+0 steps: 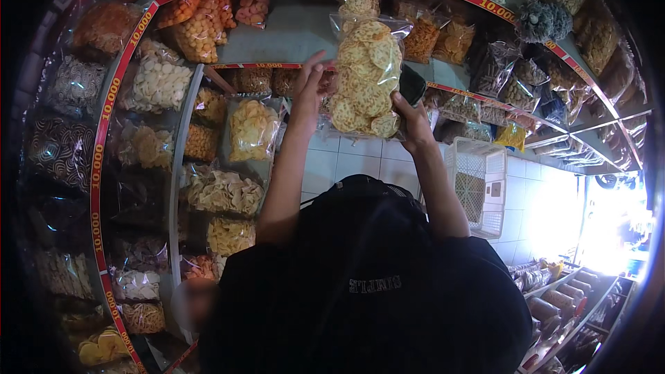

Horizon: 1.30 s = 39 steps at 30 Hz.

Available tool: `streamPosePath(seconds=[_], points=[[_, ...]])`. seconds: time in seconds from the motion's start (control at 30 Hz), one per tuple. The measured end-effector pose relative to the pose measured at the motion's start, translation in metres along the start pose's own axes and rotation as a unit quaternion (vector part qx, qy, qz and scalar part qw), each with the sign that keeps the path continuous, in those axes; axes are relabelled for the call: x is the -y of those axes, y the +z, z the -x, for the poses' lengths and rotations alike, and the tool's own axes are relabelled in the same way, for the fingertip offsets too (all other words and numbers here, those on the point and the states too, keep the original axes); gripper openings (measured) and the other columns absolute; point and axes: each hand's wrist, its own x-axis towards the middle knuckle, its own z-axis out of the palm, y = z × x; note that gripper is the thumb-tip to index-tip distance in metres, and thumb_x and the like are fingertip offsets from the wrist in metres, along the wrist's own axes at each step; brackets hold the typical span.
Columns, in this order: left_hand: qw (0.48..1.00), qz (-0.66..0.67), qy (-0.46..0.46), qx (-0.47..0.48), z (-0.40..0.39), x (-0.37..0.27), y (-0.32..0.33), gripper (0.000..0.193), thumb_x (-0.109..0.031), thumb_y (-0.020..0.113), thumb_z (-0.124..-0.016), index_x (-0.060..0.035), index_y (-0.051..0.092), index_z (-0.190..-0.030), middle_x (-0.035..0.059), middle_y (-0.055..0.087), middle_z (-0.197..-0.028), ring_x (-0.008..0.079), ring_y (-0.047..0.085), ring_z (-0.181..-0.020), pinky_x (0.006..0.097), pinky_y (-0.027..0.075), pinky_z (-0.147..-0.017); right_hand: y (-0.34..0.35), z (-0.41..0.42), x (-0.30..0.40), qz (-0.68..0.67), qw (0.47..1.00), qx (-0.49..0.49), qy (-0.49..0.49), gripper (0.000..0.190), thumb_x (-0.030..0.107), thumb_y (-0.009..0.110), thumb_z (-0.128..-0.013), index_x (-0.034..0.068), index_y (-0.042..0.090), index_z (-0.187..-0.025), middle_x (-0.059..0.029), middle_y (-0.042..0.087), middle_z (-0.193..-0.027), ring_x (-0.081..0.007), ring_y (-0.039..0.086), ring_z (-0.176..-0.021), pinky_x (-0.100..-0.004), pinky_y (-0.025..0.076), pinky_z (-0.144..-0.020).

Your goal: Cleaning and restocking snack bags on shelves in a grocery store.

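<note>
A clear plastic bag of round, speckled crackers (pixel 368 80) is held upright in front of the shelves. My right hand (pixel 414 120) grips its lower right side, the thumb at the bag's edge. A dark, flat object like a phone (pixel 412 85) shows between that hand and the bag; how it is held is partly hidden. To the left of the bag is my left hand (pixel 310 91), raised with its fingers apart. Its fingertips are close to the bag's left edge, and whether they touch it cannot be told.
Curved shelves with red price strips (pixel 97 166) surround me, filled with bagged snacks. Yellow chips in a bag (pixel 253 130) stand left of my left forearm. A white plastic crate (pixel 494 192) rests on the tiled floor (pixel 358 158) at right. More bags line a rack (pixel 563 301) at lower right.
</note>
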Motion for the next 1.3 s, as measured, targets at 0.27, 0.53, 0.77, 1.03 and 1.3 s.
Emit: streamPosePath(seconds=[0.27, 0.53, 0.77, 1.03, 1.3], points=[[0.918, 0.374, -0.124, 0.049, 0.018, 0.024, 0.023, 0.069, -0.054, 0.040, -0.093, -0.0039, 0.033, -0.140, 0.0180, 0.045, -0.136, 0.0321, 0.048, -0.123, 0.0506, 0.042, -0.101, 0.001, 0.001, 0.016, 0.246, 0.955, -0.038, -0.161, 0.061, 0.004, 0.064, -0.084, 0.000, 0.038, -0.138, -0.0115, 0.052, -0.131, -0.0161, 0.049, -0.117, -0.0297, 0.038, -0.100], [0.964, 0.214, -0.126, 0.098, 0.017, 0.005, 0.033, 0.071, -0.047, 0.051, -0.092, -0.0106, 0.023, -0.146, 0.0137, 0.040, -0.140, 0.0276, 0.046, -0.125, 0.0427, 0.042, -0.102, 0.033, -0.006, 0.009, 0.499, 0.795, -0.034, -0.342, 0.084, -0.004, 0.060, -0.065, 0.008, 0.030, -0.142, -0.0229, 0.032, -0.143, -0.0402, 0.024, -0.137, -0.0460, 0.024, -0.111], [0.972, 0.182, -0.042, 0.144, 0.024, 0.004, 0.041, 0.072, -0.046, 0.049, -0.094, -0.0143, 0.015, -0.148, 0.0092, 0.032, -0.145, 0.0219, 0.039, -0.130, 0.0352, 0.040, -0.103, 0.058, -0.043, 0.036, 0.597, 0.688, 0.011, -0.413, 0.082, 0.013, 0.066, -0.065, 0.015, 0.035, -0.142, -0.0195, 0.032, -0.143, -0.0428, 0.021, -0.137, -0.0546, 0.028, -0.106], [0.909, 0.403, -0.040, 0.097, 0.024, -0.060, 0.021, 0.065, -0.058, 0.026, -0.096, -0.0110, 0.037, -0.139, 0.0131, 0.049, -0.133, 0.0288, 0.051, -0.120, 0.0428, 0.041, -0.101, 0.097, -0.003, 0.016, 0.690, 0.544, 0.230, -0.419, 0.072, 0.027, 0.071, -0.060, 0.027, 0.053, -0.129, -0.0088, 0.030, -0.149, -0.0314, 0.019, -0.141, -0.0640, 0.023, -0.104], [0.927, 0.336, 0.158, -0.056, 0.039, -0.091, -0.017, 0.065, -0.054, 0.037, -0.095, -0.0079, 0.031, -0.141, 0.0169, 0.045, -0.136, 0.0326, 0.051, -0.118, 0.0470, 0.045, -0.097, 0.099, -0.036, 0.040, 0.602, 0.517, 0.347, -0.500, 0.058, 0.016, 0.064, -0.059, 0.028, 0.066, -0.116, -0.0063, 0.049, -0.136, -0.0306, 0.042, -0.130, -0.0526, 0.036, -0.102]])
